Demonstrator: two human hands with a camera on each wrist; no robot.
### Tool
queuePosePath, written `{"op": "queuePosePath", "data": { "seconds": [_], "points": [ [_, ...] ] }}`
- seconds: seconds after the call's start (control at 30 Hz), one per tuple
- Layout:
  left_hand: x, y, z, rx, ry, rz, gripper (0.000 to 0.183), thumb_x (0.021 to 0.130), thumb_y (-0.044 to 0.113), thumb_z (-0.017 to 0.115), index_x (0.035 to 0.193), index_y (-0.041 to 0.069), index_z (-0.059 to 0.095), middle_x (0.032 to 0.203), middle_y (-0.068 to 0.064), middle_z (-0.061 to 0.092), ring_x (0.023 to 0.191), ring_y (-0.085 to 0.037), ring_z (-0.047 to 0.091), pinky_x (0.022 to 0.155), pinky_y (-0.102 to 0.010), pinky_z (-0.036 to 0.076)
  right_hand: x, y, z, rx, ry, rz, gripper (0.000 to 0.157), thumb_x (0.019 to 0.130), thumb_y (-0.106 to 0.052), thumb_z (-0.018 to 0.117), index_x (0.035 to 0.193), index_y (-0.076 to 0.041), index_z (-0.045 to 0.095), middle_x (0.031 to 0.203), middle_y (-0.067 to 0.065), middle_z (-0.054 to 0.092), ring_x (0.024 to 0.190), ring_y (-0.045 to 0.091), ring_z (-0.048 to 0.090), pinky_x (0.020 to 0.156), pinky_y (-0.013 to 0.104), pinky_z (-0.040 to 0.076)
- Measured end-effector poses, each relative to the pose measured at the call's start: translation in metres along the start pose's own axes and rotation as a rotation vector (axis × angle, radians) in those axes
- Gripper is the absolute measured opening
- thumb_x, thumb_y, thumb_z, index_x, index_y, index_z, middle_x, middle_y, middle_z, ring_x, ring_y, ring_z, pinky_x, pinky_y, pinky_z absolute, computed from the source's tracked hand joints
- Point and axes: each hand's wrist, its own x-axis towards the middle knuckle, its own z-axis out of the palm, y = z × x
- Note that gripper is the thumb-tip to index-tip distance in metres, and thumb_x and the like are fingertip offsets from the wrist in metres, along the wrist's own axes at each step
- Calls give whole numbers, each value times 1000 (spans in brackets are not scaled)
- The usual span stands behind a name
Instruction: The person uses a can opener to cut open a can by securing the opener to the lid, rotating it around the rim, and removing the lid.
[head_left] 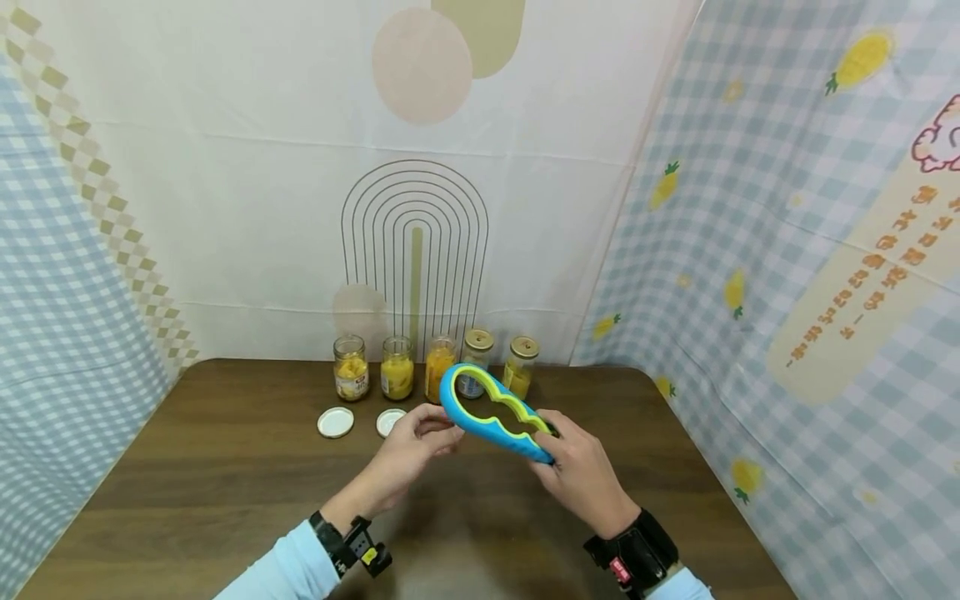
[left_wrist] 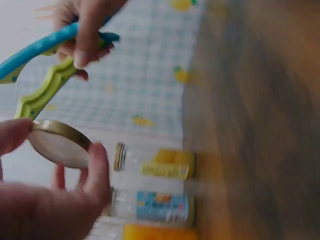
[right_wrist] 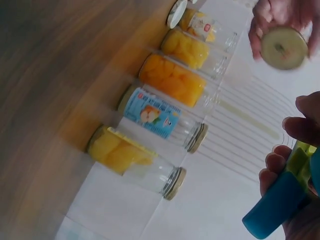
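My left hand pinches a gold jar lid between thumb and fingers; the left wrist view catches its pale underside. In the head view that lid is mostly hidden. My right hand grips the handle end of a blue and lime-green jar opener, whose wavy-edged loop points up and left, above the table. Behind the hands stand two glass jars with gold lids on, one of them with a blue label and the other at the far right. Left of these is an uncovered jar of orange fruit.
Two more uncovered jars of yellow fruit, a left one and a middle one, continue the row along the back of the brown table. Two lids lie white side up before them, a left lid and a right lid. Patterned cloths hang around.
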Motion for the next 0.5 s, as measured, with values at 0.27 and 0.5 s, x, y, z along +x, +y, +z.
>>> {"op": "queuePosePath", "data": {
  "seconds": [0.27, 0.5],
  "points": [
    [-15, -20, -5, 439, 188, 69, 42, 90, 20, 87, 125, 7, 68, 120, -12, 75, 105, -22, 73, 88, -29, 61, 0, 14, -2, -12, 55, 10, 23, 81, -11, 90, 81, -15, 67, 115, 13, 73, 87, 16, 66, 70, 35, 59],
    [-27, -33, -10, 544, 143, 67, 43, 88, 17, 88, 127, 7, 73, 118, -11, 77, 95, -15, 72, 74, -22, 56, -1, 18, -2, -31, 61, 20, 27, 81, -12, 90, 78, -16, 63, 113, 13, 74, 87, 17, 66, 69, 36, 59]
  ]
}}
